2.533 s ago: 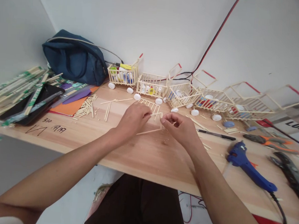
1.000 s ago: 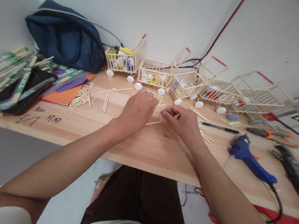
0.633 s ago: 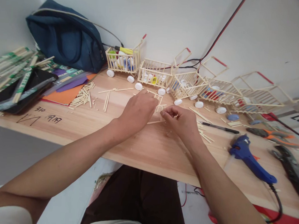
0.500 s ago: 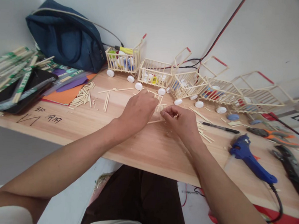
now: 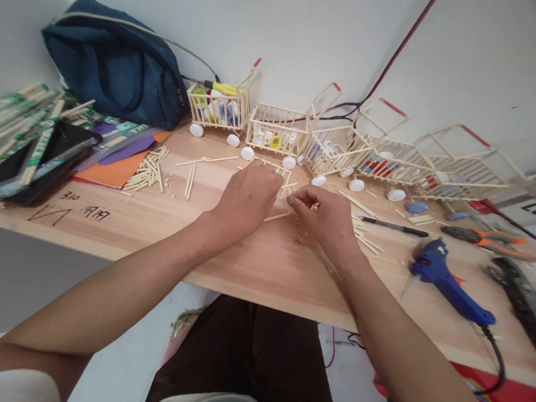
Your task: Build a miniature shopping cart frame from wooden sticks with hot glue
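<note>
Near the middle of the wooden table, my left hand [image 5: 253,192] is closed, its back toward me, over a small flat frame of thin wooden sticks [image 5: 289,177]. Its fingertips are hidden beneath it, so their exact grip does not show. Close on the right, my right hand [image 5: 326,214] pinches thumb and fingers together at the near end of the frame. Whatever is between those fingers is too small to make out. A loose stick [image 5: 276,217] lies on the table between the two hands.
Stick-built toy shopping carts [image 5: 278,111] with white wheels line the wall. Rightward lie a pen [image 5: 395,226], orange-handled pliers [image 5: 481,237] and a blue glue gun [image 5: 450,287]. Cut sticks [image 5: 146,171], a blue bag [image 5: 121,68] and packaged sticks [image 5: 37,148] are leftward.
Both hands stay almost still at the stick frame, with only slight finger movement at most. The whole view has shifted a little.
</note>
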### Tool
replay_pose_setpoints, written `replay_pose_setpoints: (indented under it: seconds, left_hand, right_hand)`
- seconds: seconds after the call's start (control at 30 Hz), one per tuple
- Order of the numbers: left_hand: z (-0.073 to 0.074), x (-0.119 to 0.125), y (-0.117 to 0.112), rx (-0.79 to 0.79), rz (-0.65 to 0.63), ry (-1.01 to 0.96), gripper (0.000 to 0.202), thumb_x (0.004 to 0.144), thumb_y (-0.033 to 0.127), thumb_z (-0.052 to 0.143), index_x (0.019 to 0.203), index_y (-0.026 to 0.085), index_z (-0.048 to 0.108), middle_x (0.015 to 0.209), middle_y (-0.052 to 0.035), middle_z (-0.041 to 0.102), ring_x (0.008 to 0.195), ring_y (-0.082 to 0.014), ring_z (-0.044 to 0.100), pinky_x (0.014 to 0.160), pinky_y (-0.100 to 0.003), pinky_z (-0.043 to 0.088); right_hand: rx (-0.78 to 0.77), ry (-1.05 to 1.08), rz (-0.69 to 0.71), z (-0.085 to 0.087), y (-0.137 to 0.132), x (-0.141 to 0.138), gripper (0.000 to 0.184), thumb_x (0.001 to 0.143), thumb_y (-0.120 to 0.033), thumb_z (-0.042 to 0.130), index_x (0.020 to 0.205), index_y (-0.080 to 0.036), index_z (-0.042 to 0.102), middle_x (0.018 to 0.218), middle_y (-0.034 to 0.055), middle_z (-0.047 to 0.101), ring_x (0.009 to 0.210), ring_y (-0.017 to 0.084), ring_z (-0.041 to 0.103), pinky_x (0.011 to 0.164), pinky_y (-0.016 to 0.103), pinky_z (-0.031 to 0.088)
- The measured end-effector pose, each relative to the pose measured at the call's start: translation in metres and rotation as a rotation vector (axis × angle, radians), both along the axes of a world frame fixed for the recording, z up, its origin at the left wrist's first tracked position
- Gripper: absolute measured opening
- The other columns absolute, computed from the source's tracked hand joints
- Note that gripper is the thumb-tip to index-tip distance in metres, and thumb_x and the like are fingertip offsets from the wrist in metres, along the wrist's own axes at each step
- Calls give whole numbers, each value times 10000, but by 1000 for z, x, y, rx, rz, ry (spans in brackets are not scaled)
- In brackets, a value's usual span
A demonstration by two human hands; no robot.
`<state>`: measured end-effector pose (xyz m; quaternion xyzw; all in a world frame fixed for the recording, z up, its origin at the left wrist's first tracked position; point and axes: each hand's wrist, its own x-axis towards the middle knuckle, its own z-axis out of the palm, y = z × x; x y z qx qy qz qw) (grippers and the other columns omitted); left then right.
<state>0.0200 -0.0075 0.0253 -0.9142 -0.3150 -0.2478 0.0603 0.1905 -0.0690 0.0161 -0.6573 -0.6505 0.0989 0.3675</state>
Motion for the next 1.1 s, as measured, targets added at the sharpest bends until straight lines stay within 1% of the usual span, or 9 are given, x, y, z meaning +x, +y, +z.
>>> replay_pose_setpoints:
  seconds: [0.23, 0.47, 0.77, 0.93, 1.1]
  left_hand:
    - [-2, 0, 1, 23, -3, -14, 195, 868, 101, 483, 765, 164, 636, 749, -66, 619, 769, -213, 537, 696, -344, 403]
    - [-5, -1, 2, 3, -3, -15, 175, 872, 109, 490, 777, 161, 627, 767, -78, 618, 760, -216, 536, 675, -348, 384]
    - [-4, -1, 0, 11, -2, -11, 171, 891, 146, 484, 786, 161, 619, 768, -78, 611, 768, -225, 546, 664, -351, 371]
    - [-4, -2, -1, -1, -18, -27, 169, 876, 118, 484, 787, 158, 621, 769, -80, 617, 764, -218, 547, 661, -346, 369]
    - [-4, -2, -2, 7, -21, -33, 182, 881, 108, 470, 808, 154, 631, 788, -93, 623, 790, -234, 555, 670, -356, 380]
  right_hand:
    - [-10, -7, -31, 1, -1, -4, 95, 799, -249, 643, 731, -199, 687, 688, 4, 688, 621, 144, 559, 640, 281, 401]
    - [15, -14, -44, 1, -2, -5, 108, 809, -248, 625, 724, -203, 676, 699, 4, 682, 643, 148, 566, 650, 282, 403]
    - [9, -55, -31, 0, -1, -6, 106, 809, -231, 613, 720, -201, 661, 709, 10, 684, 652, 152, 565, 658, 288, 391]
    - [9, -70, -24, 0, -2, -6, 112, 815, -231, 606, 715, -204, 647, 715, 12, 682, 663, 156, 565, 668, 291, 394]
    - [0, -93, -33, -1, -1, -7, 116, 821, -238, 599, 719, -207, 644, 718, 17, 679, 667, 163, 562, 663, 296, 388]
